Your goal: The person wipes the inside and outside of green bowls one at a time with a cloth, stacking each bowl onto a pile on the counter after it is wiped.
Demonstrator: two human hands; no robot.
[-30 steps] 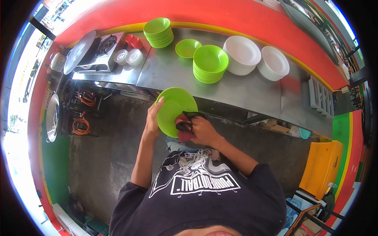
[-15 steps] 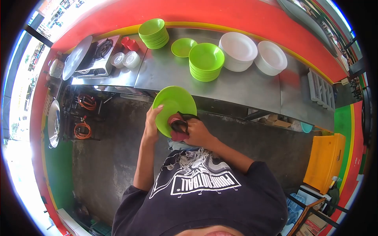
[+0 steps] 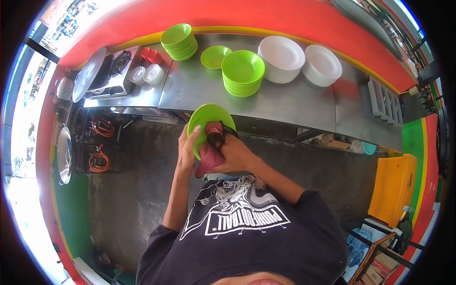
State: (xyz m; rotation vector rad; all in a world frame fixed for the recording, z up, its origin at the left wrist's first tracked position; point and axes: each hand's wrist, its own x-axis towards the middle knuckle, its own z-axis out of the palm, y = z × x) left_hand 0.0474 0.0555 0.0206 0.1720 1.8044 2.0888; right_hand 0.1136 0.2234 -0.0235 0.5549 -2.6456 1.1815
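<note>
A green plate point(image 3: 207, 114) is held up in front of my body, tilted, short of the counter's front edge. My left hand point(image 3: 188, 142) grips its left side, with the thumb on the upper face and the other fingers mostly hidden behind. In my right hand point(image 3: 233, 154) is a bunched maroon and black cloth point(image 3: 212, 159), pressed against the plate's face near the right side. Part of the cloth hangs down below the plate. The cloth and right hand cover much of the plate's lower right.
On the steel counter point(image 3: 190, 90) stand green plate stacks point(image 3: 243, 71) point(image 3: 179, 42), a single green plate point(image 3: 216, 57) and white plate stacks point(image 3: 282, 56) point(image 3: 323, 65). A gas stove point(image 3: 114, 76) and clear tubs point(image 3: 153, 74) sit left. A yellow box point(image 3: 390, 190) stands right.
My right hand and the cloth have moved up the plate's face, and more cloth hangs down. The plate is turned more edge-on. My view has shifted slightly.
</note>
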